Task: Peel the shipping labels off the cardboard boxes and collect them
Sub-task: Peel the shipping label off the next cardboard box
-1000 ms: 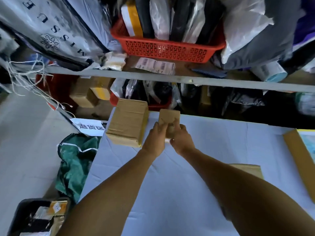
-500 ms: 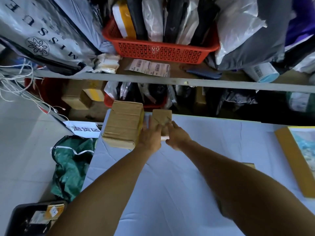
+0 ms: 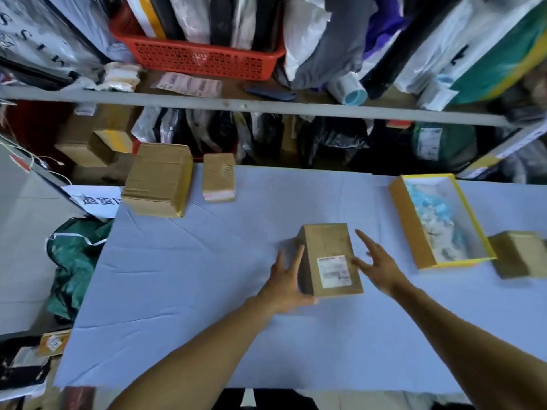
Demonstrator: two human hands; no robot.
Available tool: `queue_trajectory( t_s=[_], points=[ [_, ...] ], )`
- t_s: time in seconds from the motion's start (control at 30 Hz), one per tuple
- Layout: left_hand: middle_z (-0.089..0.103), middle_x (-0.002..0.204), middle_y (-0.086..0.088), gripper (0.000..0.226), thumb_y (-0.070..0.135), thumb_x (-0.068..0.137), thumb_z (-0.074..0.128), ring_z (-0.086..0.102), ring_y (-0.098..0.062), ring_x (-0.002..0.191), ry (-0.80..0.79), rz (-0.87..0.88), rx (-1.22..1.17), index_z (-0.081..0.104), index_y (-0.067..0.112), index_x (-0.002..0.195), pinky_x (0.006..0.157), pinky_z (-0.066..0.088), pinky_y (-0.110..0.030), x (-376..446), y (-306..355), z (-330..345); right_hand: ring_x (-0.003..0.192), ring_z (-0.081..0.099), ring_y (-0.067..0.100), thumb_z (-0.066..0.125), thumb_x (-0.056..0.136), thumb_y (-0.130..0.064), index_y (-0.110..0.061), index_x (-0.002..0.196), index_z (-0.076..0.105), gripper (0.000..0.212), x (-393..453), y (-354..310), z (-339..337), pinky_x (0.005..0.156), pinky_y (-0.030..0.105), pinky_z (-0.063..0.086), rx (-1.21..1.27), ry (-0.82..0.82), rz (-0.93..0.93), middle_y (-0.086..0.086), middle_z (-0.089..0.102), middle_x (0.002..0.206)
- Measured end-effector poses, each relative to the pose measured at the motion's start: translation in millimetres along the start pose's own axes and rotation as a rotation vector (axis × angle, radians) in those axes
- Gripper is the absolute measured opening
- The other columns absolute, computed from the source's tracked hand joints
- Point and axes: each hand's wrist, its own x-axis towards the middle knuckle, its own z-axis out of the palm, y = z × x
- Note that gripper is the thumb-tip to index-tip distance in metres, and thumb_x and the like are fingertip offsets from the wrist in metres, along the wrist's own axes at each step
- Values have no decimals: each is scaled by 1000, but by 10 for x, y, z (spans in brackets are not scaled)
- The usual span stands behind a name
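Note:
A brown cardboard box (image 3: 325,247) stands in the middle of the blue-covered table (image 3: 207,276), with a white shipping label (image 3: 334,271) on its near top face. My left hand (image 3: 285,281) lies against the box's left side with straight fingers. My right hand (image 3: 376,261) is spread open at the box's right edge, fingertips near the label. At the far left edge sit a small cardboard box (image 3: 219,176) and a larger cardboard box (image 3: 158,180). A yellow tray (image 3: 408,226) at the right holds peeled labels.
Another cardboard box (image 3: 518,253) sits at the table's right edge. Behind the table runs a grey shelf rail (image 3: 266,106) with a red basket (image 3: 201,59) of parcels above. A green bag (image 3: 74,258) lies on the floor to the left.
Both hands let go of the small box at the far left edge and came back to the middle box with the label. The camera view dropped and shifted right.

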Motion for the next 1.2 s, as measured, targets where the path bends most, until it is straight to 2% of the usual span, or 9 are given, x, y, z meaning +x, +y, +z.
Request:
queue_trajectory(
  t_s=[0.1,0.23,0.33,0.57,0.77,0.87,0.93,1.07,1.2],
  points=[
    [-3,163,-9,131,29,67,88,11,-22,150,-22,86,-163,-15,45,148,112,23,-22,-47,70,302,124,52,18,80,75,-34,-56,142,21,92,-366,79,118,100,33,46,76,-236,-19,-9,42,146],
    [24,158,-1,125,21,67,86,39,-15,137,71,33,-247,-2,37,154,105,43,-28,-219,46,317,122,55,15,83,68,-28,-47,148,19,104,-630,-123,484,93,28,49,45,-179,-69,-10,50,141],
    [28,158,2,117,23,72,84,39,-14,137,155,29,-190,4,33,156,105,38,-22,-562,-163,210,119,56,16,80,73,-25,-39,152,15,103,-929,-359,728,86,21,45,64,-123,-112,-12,52,138],
    [38,154,7,110,38,73,83,46,-14,133,231,-39,-201,9,35,155,105,43,-30,-1611,-755,265,91,62,18,79,68,-22,-47,149,11,108,-1726,-683,1390,79,30,53,89,-165,-101,-7,62,112],
    [34,155,10,111,42,70,83,43,-14,134,232,-76,-127,9,42,153,103,41,-28,-2072,-1028,505,101,62,11,84,67,-31,-49,148,12,110,-2193,-567,1795,86,26,52,225,-212,-8,-15,58,120],
    [35,154,7,108,39,70,84,43,-15,134,237,-79,-139,13,44,152,104,42,-30,-2153,-1099,574,110,58,7,80,75,-32,-44,150,16,99,-2327,-499,1898,89,19,46,246,-209,4,-20,49,132],
    [35,152,3,105,41,72,82,44,-18,132,217,-83,-138,15,45,152,104,42,-32,-2118,-1128,522,115,55,7,73,81,-36,-39,147,27,81,-2287,-502,1896,95,26,47,250,-149,-13,-17,45,137],
    [31,153,-1,102,45,74,80,43,-20,133,176,-74,-107,14,46,151,103,42,-34,-2007,-1139,429,109,59,14,67,86,-22,-24,119,58,33,-2056,-589,1880,85,35,56,96,50,-160,-5,53,127],
    [35,152,-3,104,39,72,84,44,-22,132,176,-72,-120,17,43,152,105,43,-36,-1952,-1109,435,100,57,9,71,80,-16,-22,108,67,30,-1953,-618,1899,87,32,54,37,87,-201,-6,57,121]
  ],
)
